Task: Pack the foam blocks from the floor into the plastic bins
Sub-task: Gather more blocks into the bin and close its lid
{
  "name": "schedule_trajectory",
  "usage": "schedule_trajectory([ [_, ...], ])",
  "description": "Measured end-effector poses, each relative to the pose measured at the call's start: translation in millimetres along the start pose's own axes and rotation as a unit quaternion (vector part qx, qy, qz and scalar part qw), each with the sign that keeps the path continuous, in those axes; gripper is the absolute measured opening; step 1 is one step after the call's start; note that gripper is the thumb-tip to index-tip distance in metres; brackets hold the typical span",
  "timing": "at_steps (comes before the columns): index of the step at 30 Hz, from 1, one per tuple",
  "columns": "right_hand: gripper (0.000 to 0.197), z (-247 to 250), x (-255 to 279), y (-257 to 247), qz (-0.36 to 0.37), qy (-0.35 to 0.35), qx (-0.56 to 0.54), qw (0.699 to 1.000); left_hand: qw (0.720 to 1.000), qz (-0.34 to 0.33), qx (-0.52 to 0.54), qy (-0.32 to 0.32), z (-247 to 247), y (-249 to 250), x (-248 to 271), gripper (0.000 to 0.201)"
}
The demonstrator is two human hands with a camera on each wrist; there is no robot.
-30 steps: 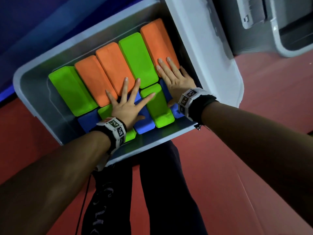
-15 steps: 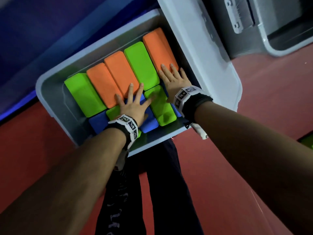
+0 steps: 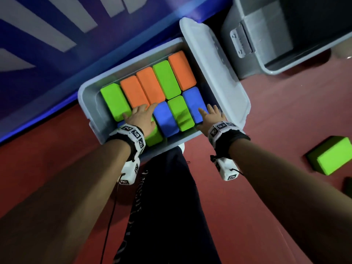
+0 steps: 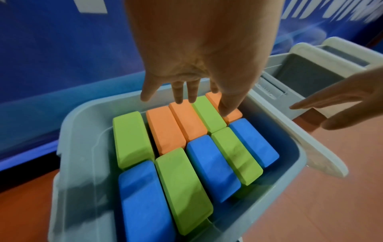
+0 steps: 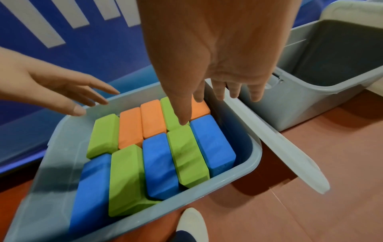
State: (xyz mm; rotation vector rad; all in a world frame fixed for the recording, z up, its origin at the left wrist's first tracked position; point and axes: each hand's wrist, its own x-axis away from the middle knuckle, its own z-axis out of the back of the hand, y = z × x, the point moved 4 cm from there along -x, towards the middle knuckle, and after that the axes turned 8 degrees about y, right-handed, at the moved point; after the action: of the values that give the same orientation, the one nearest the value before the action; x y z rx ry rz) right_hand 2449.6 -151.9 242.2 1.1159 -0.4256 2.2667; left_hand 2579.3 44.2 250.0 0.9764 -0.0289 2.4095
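A grey plastic bin on the red floor holds two rows of foam blocks standing side by side: green, orange and blue. My left hand hovers over the near left blocks with its fingers straight and spread, holding nothing. My right hand hovers over the near right blue block, also empty with fingers spread. In the left wrist view the left hand is clear above the blocks. In the right wrist view the right hand is likewise lifted off them. One green block lies loose on the floor at right.
The bin's lid hangs open along its right side. A second grey bin stands just beyond the lid, its inside dark. A blue wall panel runs behind the bins. My legs and a shoe are right in front of the bin.
Both hands lay flat on the blocks; they have lifted off, drawn back toward me and moved apart. The head view has pulled back, bringing the loose green block into sight.
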Motion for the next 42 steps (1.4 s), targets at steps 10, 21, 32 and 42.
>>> schedule_trajectory([
  [10,0.07,25.9,30.9,0.4,-0.016,0.06,0.004,0.998,0.998,-0.023,0.046,0.03,38.6,14.3,21.8,0.066],
  [21,0.066,35.0,-34.7,37.4,-0.058,0.064,-0.047,0.995,0.999,-0.005,0.041,0.013,8.9,52.2,-22.9,0.067],
  [32,0.076,22.5,-124.0,69.9,-0.099,0.029,-0.147,0.984,0.995,0.069,0.067,-0.032,-49.4,61.8,-63.7,0.064],
  [42,0.039,32.8,-115.7,72.1,-0.083,0.051,-0.102,0.99,0.987,0.11,0.112,-0.023,-64.9,37.7,-45.9,0.058],
])
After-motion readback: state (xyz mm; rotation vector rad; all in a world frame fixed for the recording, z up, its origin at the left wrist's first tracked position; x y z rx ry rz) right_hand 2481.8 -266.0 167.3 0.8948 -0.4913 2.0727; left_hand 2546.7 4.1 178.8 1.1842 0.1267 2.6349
